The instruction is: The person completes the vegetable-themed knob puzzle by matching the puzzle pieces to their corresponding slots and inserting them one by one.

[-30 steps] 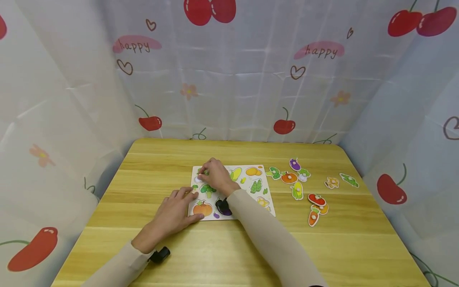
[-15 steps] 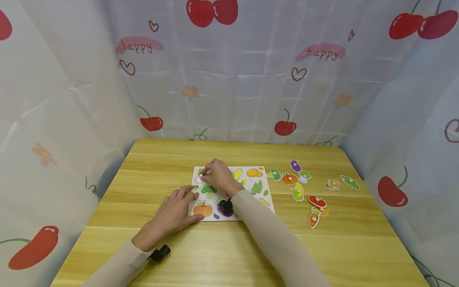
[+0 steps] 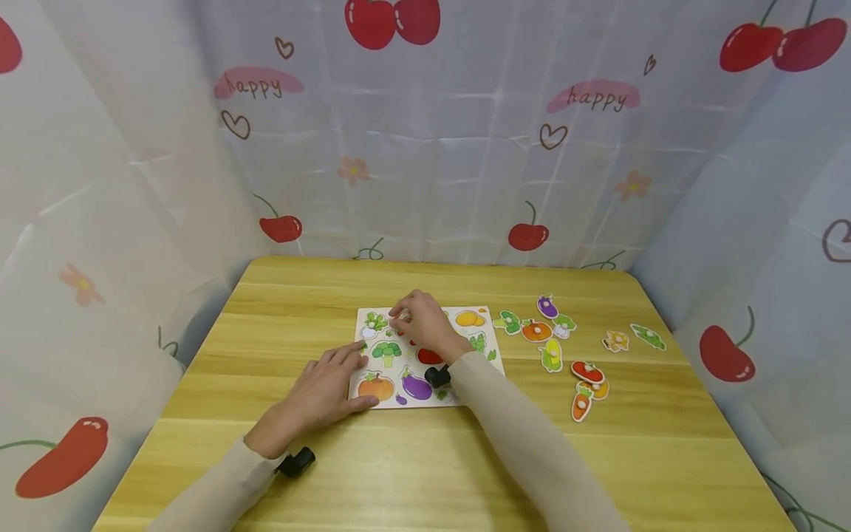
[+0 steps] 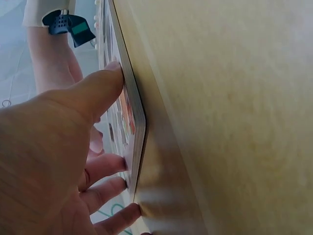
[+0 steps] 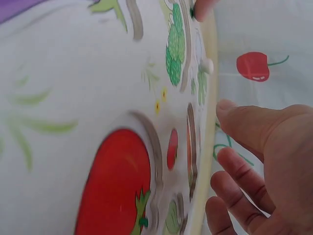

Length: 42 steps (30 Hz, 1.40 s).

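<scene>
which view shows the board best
The head view: it shows most of the board from above, though the right hand hides part. The left wrist shows mainly its edge; the right wrist, part of its face up close.

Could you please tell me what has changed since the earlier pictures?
The right hand has let go of the knobbed piece in the far left corner of the board and moved rightward. The left hand stays at the board's left edge; the loose vegetable pieces lie as before.
</scene>
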Each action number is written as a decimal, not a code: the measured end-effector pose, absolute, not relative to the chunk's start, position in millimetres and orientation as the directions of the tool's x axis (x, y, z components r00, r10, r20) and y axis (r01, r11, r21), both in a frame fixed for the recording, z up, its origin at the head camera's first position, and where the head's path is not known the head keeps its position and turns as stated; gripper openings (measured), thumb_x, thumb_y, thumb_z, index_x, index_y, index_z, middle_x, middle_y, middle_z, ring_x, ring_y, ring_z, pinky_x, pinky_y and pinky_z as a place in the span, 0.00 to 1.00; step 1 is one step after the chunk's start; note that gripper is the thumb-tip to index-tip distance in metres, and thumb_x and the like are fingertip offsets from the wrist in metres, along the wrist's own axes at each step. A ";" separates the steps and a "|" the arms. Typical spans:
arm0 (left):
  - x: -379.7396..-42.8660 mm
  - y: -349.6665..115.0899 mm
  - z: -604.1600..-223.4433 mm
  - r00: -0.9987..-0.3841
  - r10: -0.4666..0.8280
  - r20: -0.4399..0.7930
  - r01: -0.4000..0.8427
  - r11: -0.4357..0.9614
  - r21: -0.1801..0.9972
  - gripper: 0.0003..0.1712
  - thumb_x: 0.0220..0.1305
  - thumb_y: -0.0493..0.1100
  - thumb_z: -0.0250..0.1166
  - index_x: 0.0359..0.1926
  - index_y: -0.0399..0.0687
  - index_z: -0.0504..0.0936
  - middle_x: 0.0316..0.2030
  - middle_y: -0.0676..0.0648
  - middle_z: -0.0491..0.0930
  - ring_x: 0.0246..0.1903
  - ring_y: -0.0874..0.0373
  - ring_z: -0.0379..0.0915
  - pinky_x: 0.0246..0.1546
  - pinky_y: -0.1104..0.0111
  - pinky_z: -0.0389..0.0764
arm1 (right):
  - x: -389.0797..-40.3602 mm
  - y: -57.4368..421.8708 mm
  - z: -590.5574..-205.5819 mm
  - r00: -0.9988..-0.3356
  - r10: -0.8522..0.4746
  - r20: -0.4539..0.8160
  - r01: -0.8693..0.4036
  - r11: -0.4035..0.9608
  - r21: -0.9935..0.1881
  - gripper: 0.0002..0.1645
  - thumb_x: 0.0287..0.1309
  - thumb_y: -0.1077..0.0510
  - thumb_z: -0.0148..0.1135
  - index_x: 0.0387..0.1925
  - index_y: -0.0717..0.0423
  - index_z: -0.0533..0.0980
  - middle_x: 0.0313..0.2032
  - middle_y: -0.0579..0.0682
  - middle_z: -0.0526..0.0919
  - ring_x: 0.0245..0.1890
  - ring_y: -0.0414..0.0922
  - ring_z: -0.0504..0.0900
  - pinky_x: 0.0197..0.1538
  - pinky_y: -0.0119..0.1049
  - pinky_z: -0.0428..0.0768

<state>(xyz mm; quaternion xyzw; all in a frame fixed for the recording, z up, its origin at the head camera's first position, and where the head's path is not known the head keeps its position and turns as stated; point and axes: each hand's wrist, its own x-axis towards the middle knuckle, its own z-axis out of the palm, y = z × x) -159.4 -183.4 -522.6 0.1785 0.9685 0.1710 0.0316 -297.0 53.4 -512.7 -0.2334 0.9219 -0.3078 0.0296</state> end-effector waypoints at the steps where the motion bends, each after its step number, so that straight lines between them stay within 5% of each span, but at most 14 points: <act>1: -160.4 -183.9 -522.5 -0.934 0.358 -0.005 0.334 0.875 0.350 0.47 0.73 0.70 0.79 0.78 0.44 0.83 0.90 0.42 0.67 0.82 0.32 0.72 0.67 0.34 0.81 | -296.7 56.1 -511.8 -0.892 -0.443 0.088 -0.406 0.701 -0.586 0.11 0.82 0.53 0.76 0.56 0.50 0.95 0.65 0.56 0.87 0.65 0.56 0.84 0.67 0.52 0.88; 9: -165.4 -186.3 -523.1 -0.928 0.369 -0.037 0.332 0.870 0.363 0.47 0.72 0.70 0.81 0.76 0.46 0.79 0.89 0.40 0.68 0.82 0.33 0.72 0.70 0.33 0.79 | -294.4 78.8 -512.9 -0.900 -0.425 0.098 -0.394 0.693 -0.603 0.11 0.82 0.55 0.75 0.57 0.51 0.94 0.64 0.57 0.87 0.65 0.57 0.84 0.71 0.55 0.87; 16: -165.3 -186.1 -524.0 -0.929 0.366 -0.046 0.328 0.877 0.351 0.55 0.72 0.70 0.81 0.85 0.45 0.73 0.89 0.40 0.68 0.82 0.33 0.71 0.71 0.31 0.79 | -292.5 103.3 -508.5 -0.902 -0.410 0.137 -0.408 0.702 -0.583 0.11 0.80 0.56 0.76 0.57 0.53 0.94 0.64 0.58 0.88 0.67 0.59 0.85 0.73 0.57 0.86; 42: -163.8 -184.7 -517.8 -0.919 0.392 -0.042 0.354 0.868 0.348 0.51 0.75 0.69 0.78 0.85 0.46 0.75 0.91 0.42 0.65 0.85 0.32 0.67 0.74 0.30 0.77 | -261.5 195.5 -504.3 -0.907 -0.368 0.203 -0.419 0.748 -0.515 0.10 0.78 0.58 0.78 0.55 0.57 0.94 0.58 0.60 0.90 0.63 0.63 0.87 0.71 0.64 0.86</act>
